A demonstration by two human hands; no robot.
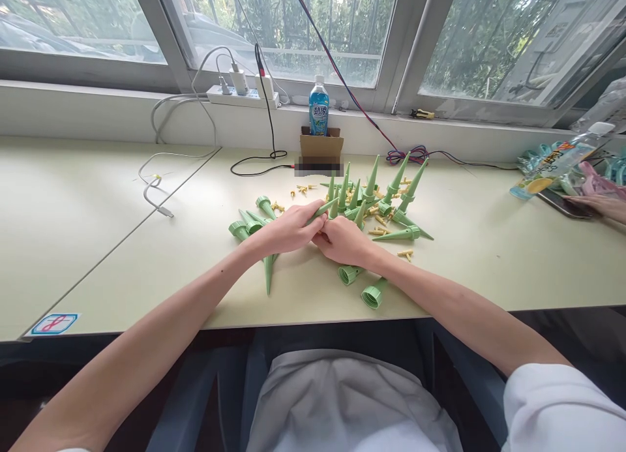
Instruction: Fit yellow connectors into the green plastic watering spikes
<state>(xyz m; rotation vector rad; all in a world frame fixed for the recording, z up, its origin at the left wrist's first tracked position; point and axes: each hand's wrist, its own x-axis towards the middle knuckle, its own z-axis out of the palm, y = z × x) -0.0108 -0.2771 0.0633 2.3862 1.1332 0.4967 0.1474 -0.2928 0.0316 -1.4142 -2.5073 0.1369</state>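
Note:
My left hand (293, 229) is closed around a green plastic watering spike (325, 208), whose pointed end tips up to the right. Against its fingertips, my right hand (346, 242) is closed in a pinch; whatever it grips is hidden by the fingers. Several more green spikes (370, 181) stand or lie just beyond my right hand, with small yellow T-shaped valve pieces (379, 231) scattered among them. To the left of my left hand lies another group of spikes (239, 230). Two spikes with open threaded ends (372, 297) rest below my right wrist.
A blue drink bottle (319, 106) stands behind a small cardboard box (321, 147) at the back. A power strip (242, 97) sits on the sill, with cables trailing onto the table (122, 197). At right, another person's hand (604, 206) is by a phone (567, 203) and a tilted bottle (557, 162).

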